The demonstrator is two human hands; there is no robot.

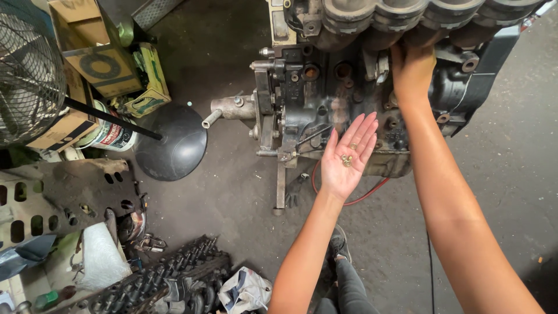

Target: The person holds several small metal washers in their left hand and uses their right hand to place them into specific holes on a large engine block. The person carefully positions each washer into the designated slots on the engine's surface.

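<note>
Head view: left hand (347, 156) flat, palm up, fingers spread, small brass nuts (347, 159) lying loose in it. Right hand (414, 68) reaches under ribbed manifold (407, 14) on grimy cast engine block (325, 99); grip hidden. Round black fan base (174, 142), cardboard boxes (96, 52) left on concrete floor (500, 174).

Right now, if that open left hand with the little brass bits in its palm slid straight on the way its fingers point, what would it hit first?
Probably the dark engine block: the left hand points up toward it, though depth is unclear.
</note>
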